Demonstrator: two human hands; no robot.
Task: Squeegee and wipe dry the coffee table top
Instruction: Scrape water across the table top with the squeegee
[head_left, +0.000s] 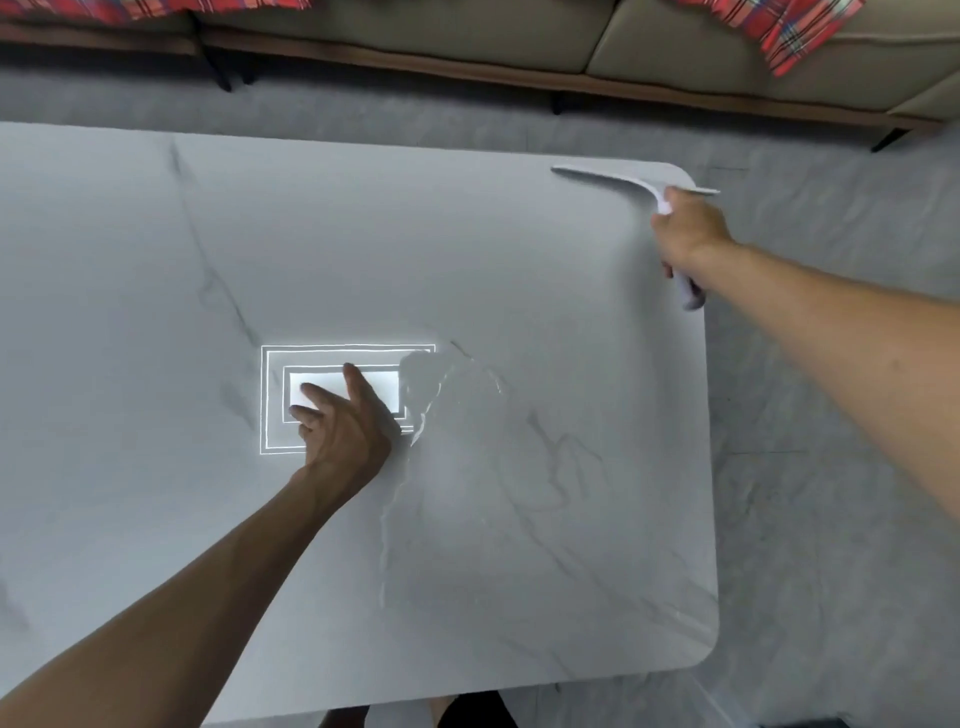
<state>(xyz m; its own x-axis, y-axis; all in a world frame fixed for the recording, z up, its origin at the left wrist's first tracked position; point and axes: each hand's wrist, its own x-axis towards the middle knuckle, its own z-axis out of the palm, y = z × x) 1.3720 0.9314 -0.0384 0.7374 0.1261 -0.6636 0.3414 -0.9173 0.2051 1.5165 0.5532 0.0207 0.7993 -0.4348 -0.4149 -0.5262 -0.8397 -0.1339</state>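
Right hand: the right hand is reached out to the table's far right corner on a nearly straight arm, its fingers clenched round the handle of a white squeegee.
Squeegee: its blade lies along the far edge of the coffee table top at the rounded corner. One tip sticks out past the table's right side, and the handle end pokes out below the fist.
Left hand: the left hand is released and holds nothing, with its fingers straight and fanned. It is laid palm down near the middle of the top, the forearm coming in from the lower left.
Under the left hand: a bright rectangular light reflection shows on the glossy marble-look surface, partly covered by the fingers.
Water: a wet film with shiny edges lies just right of the left hand. It trails toward the near edge, well apart from the squeegee blade.
Beyond the table: a beige sofa on dark legs, with a red plaid blanket draped over it.
Floor: a grey floor surrounds the table.
Near edge: the person's legs show just below the table.
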